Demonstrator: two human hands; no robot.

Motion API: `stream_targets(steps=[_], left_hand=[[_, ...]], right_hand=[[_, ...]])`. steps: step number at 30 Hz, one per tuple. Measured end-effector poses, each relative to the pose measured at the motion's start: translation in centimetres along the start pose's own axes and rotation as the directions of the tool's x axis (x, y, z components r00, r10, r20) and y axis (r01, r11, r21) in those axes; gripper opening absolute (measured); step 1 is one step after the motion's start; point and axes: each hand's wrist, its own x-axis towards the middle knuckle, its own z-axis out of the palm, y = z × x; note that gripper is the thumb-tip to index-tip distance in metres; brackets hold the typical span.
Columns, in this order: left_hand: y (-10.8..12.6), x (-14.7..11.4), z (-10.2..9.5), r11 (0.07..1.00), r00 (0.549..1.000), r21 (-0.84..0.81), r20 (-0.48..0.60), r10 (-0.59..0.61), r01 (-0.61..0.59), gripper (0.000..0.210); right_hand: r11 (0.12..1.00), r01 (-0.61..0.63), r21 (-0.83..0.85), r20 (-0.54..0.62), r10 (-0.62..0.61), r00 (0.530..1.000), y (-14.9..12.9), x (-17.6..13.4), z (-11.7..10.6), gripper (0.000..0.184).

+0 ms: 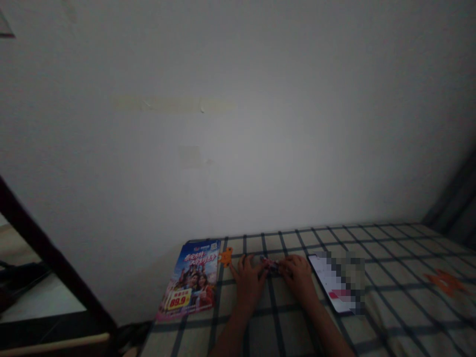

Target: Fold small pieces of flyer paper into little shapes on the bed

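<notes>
A small folded piece of colourful printed paper (271, 266) lies on the checked cloth between my hands. My left hand (249, 277) has thumb and forefinger at the paper's left end, while its other fingers spread out over the cloth. At the right end, my right hand (298, 272) pinches the paper with bent fingers. The paper is small and dark here, so its exact folds cannot be made out.
A stack of printed flyers (195, 280) lies to the left, with an orange cutout figure (225, 257) beside it. A phone (330, 282), partly pixelated, rests right of my hands. Another orange figure (446, 281) is far right. A pale wall (260, 148) rises behind.
</notes>
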Motion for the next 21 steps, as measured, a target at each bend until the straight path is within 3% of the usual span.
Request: stream_targets(steps=[8,16,21], left_hand=[[-0.1,0.1,0.1,1.0,1.0,0.004,-0.005,0.003,-0.003,0.032],[0.0,0.1,0.0,1.0,1.0,-0.003,0.008,-0.019,0.019,0.035],[-0.2,0.0,0.4,1.0,1.0,-0.023,-0.013,-0.009,0.009,0.033]], right_hand=[[0.997,0.036,-0.063,0.023,-0.034,0.999,-0.3,0.0,-0.4,0.018],[0.975,-0.062,-0.216,-0.006,0.062,0.998,-0.5,1.9,-1.5,0.024],[0.948,-0.052,-0.314,-0.038,0.043,0.998,-0.1,3.3,-1.9,0.021]])
